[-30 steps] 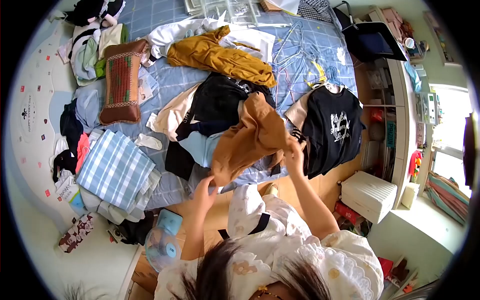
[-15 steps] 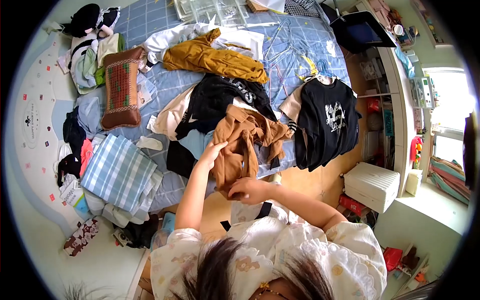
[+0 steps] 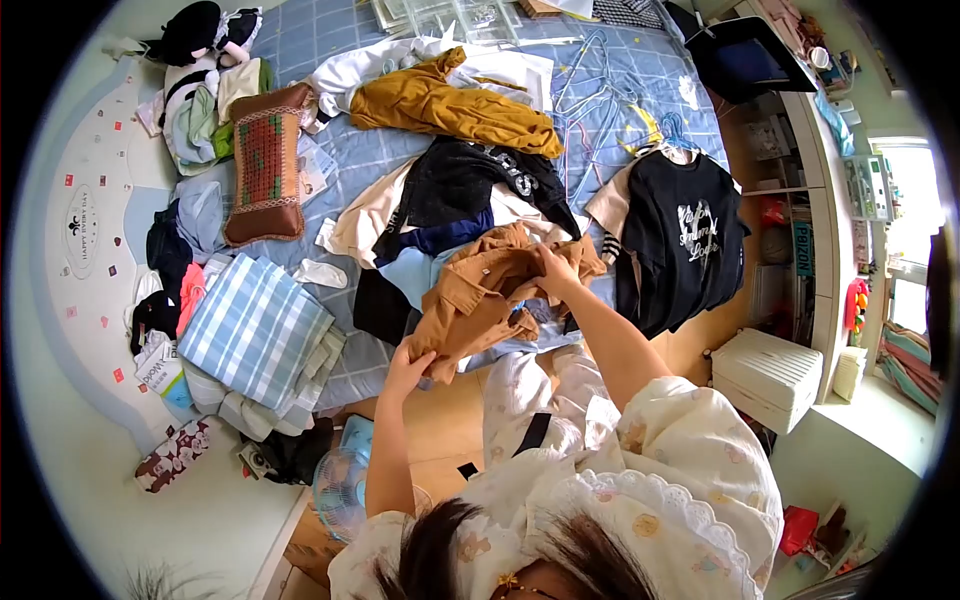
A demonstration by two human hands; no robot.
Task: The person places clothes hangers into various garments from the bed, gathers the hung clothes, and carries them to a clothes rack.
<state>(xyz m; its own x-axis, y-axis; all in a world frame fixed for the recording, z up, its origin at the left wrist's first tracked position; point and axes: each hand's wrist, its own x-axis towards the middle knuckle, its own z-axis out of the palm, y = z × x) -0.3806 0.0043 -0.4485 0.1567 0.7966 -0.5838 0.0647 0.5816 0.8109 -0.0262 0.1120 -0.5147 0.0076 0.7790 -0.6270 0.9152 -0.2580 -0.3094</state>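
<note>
A brown collared shirt (image 3: 475, 290) is stretched between my two hands at the near edge of the bed. My left hand (image 3: 408, 368) grips its lower left end, fingers closed on the cloth. Farther up and to the right, my right hand (image 3: 556, 272) is closed on another part of the shirt. Beyond it lies a pile with a black printed top (image 3: 450, 185), a cream garment (image 3: 365, 225) and a light blue garment (image 3: 408, 275). To the right, black T-shirts (image 3: 685, 240) lie stacked on hangers.
A mustard garment (image 3: 455, 110), blue hangers (image 3: 598, 85) and a brown woven pillow (image 3: 268, 165) lie on the bed. Folded blue checked cloth (image 3: 255, 325) is at left. A fan (image 3: 340, 490) and a white suitcase (image 3: 765, 378) stand on the floor.
My right hand has moved from the shirt's near end up to its far right part. My left hand has shifted down and now holds the near left end. The view has shifted slightly.
</note>
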